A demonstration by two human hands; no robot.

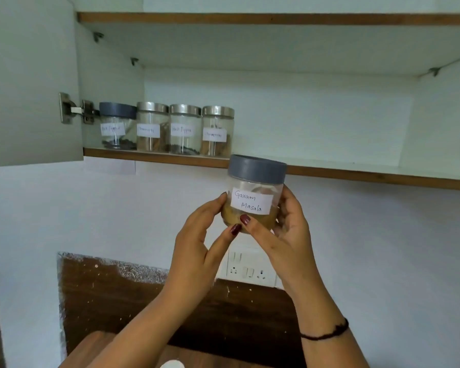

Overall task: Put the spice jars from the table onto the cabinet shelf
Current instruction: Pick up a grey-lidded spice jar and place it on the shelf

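While left hand (197, 243) and right hand (290, 235) clasp the jar (256, 172) low, it seems light, slick; shelf (356, 174) at twelve o'clock.

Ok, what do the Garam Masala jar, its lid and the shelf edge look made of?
Garam Masala jar: clear body, plastic or glass, powder shows through. Grey lid: matte, no shine, likely plastic. Shelf edge: brown strip with faint grain, wood or wood-look banding.

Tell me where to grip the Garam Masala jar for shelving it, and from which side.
Grip the jar by its round clear body below the grey lid, from its two sides, as the left hand and right hand do now. It is about upright, so a side hold probably keeps it level onto the shelf.
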